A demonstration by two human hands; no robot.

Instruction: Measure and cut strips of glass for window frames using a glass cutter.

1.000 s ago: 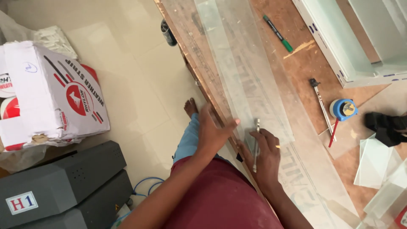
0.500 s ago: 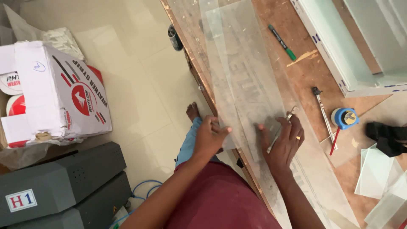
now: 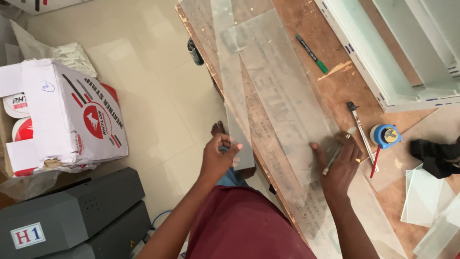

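At the worktop's (image 3: 306, 43) near edge, the left hand (image 3: 218, 158) is closed around a narrow glass strip (image 3: 239, 144) that hangs off the edge, seemingly snapped free. The right hand (image 3: 341, 165) presses the wide clear glass sheet (image 3: 287, 96), fingers curled around a slim cutter (image 3: 335, 154).

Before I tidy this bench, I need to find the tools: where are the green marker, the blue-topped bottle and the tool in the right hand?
green marker (image 3: 312, 53), head view, middle of its barrel.
blue-topped bottle (image 3: 385, 135), head view, on its blue top.
thin metal tool (image 3: 335, 156), head view, shaft above the fingers.
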